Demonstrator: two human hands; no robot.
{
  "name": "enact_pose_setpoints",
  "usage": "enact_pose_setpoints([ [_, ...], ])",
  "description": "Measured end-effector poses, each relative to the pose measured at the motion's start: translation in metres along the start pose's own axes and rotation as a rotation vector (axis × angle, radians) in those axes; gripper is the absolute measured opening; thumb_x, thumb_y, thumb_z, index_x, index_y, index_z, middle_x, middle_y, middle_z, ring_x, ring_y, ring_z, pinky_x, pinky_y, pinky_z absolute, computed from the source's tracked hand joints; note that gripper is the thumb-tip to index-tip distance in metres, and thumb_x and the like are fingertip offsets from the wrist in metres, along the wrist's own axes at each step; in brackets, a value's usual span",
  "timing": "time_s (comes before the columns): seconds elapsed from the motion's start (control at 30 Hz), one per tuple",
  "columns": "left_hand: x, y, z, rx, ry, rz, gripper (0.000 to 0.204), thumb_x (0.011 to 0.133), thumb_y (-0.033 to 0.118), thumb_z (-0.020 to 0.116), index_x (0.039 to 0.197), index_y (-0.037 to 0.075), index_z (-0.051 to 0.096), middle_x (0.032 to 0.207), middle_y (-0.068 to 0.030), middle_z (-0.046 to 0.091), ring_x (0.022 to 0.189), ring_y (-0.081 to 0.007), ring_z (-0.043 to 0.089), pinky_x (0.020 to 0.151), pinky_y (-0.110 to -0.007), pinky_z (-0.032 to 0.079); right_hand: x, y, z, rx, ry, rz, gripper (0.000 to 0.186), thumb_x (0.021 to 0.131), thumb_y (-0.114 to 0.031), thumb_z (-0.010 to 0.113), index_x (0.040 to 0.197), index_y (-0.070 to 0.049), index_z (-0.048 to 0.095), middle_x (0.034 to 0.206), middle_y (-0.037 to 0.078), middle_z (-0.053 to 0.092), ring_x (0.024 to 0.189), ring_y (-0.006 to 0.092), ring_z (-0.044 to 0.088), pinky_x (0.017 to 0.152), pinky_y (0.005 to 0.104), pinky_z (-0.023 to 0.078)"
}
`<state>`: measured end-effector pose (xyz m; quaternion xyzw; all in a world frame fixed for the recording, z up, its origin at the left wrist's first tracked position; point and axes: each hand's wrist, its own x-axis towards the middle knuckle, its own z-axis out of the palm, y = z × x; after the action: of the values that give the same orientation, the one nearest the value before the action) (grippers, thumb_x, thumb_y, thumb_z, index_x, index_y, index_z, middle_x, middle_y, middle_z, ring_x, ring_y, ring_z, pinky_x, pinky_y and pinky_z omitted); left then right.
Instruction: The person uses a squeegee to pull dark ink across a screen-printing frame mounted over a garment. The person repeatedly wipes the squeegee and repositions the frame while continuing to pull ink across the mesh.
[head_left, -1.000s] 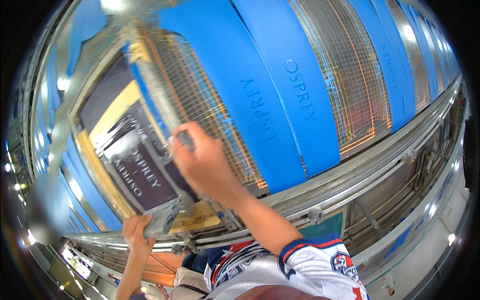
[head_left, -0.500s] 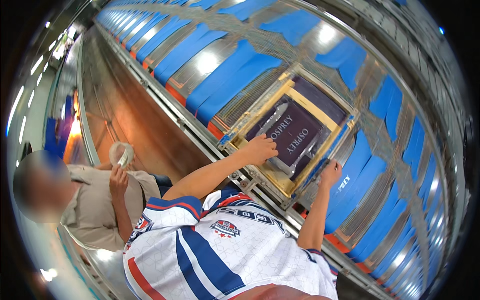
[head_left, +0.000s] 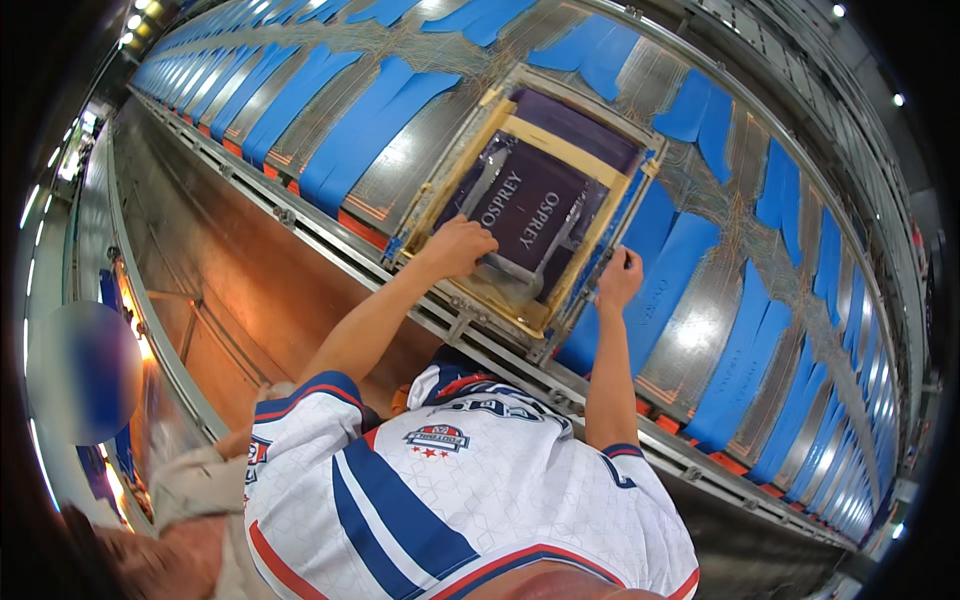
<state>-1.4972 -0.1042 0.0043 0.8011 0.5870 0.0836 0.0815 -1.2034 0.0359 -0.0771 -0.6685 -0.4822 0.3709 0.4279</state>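
A wooden-edged printing screen (head_left: 588,300) lies tilted across the long table, with a dark purple mesh area (head_left: 530,215) bearing pale lettering. Tan tape (head_left: 555,150) crosses its far part, and shiny smears ring the lettering. My left hand (head_left: 460,248) is over the screen's near left part, fingers curled closed; what they grip is hidden. Just beyond the screen's right edge, my right hand (head_left: 620,278) is closed in a pinch near the frame; I cannot make out anything in it. Next to it lies a blue fabric piece (head_left: 665,300) with faint marks.
Rows of blue fabric pieces (head_left: 375,130) lie on the metal-topped table, whose rail (head_left: 300,222) runs along the near side. A brown panelled surface (head_left: 240,290) stretches to the left. At lower left a person in a beige shirt (head_left: 215,490) is close to my left arm.
The view has turned, so screen and hands appear further up and left. Both hands keep about the same places at the screen. The other person appears lower; their pale ring is out of sight.
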Motion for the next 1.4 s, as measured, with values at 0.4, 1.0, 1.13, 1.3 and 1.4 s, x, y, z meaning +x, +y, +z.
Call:
enact_pose_setpoints([
  [0.4,-0.041,-0.067,-0.023,-0.108,0.097,0.199,0.034,0.063,0.011,0.077,0.096,0.013,0.070,0.097,-0.0004,0.070,0.093,-0.0196,0.063,0.086,-0.036,0.043,-0.013,-0.013,0.038,-0.058,-0.035,0.088,0.035,0.098,-0.036,0.059,0.108,-0.004,0.068,0.103,0.012,0.067,0.092,0.0280,0.062,0.083,0.0444,0.048],
  [1.0,0.091,-0.112,-0.003,0.016,0.195,0.257,0.035,0.065,0.000,0.067,0.098,0.013,0.067,0.102,-0.0011,0.071,0.087,-0.0222,0.063,0.083,-0.040,0.045,0.009,-0.068,0.008,-0.601,-0.399,0.200,0.029,0.098,-0.035,0.061,0.109,-0.009,0.071,0.100,0.011,0.070,0.092,0.0279,0.065,0.083,0.0408,0.051],
  [1.13,0.146,-0.140,-0.039,-0.133,0.041,0.234,0.025,0.069,0.014,0.079,0.092,0.013,0.071,0.089,-0.0018,0.071,0.082,-0.0239,0.065,0.081,-0.040,0.045,0.030,-0.114,0.029,-0.376,-0.514,-0.256,0.038,0.092,-0.039,0.068,0.112,-0.007,0.071,0.103,0.013,0.070,0.099,0.0298,0.065,0.087,0.0421,0.051],
  [1.3,0.201,-0.149,-0.045,-0.121,-0.074,0.210,0.022,0.069,0.024,0.084,0.086,0.011,0.074,0.079,-0.0073,0.071,0.078,-0.0297,0.065,0.076,-0.042,0.047,0.064,-0.173,0.103,-0.569,-0.691,-0.473,0.043,0.082,-0.044,0.076,0.106,-0.007,0.072,0.100,0.013,0.071,0.099,0.0321,0.066,0.089,0.0428,0.050],
  [1.4,0.219,-0.162,-0.033,-0.163,-0.088,0.091,0.025,0.070,0.025,0.083,0.089,0.011,0.076,0.081,-0.0101,0.072,0.080,-0.0313,0.065,0.076,-0.043,0.047,0.085,-0.189,0.135,-0.873,-0.786,-0.397,0.039,0.078,-0.041,0.076,0.098,-0.007,0.072,0.097,0.013,0.072,0.099,0.0317,0.065,0.090,0.0445,0.047],
])
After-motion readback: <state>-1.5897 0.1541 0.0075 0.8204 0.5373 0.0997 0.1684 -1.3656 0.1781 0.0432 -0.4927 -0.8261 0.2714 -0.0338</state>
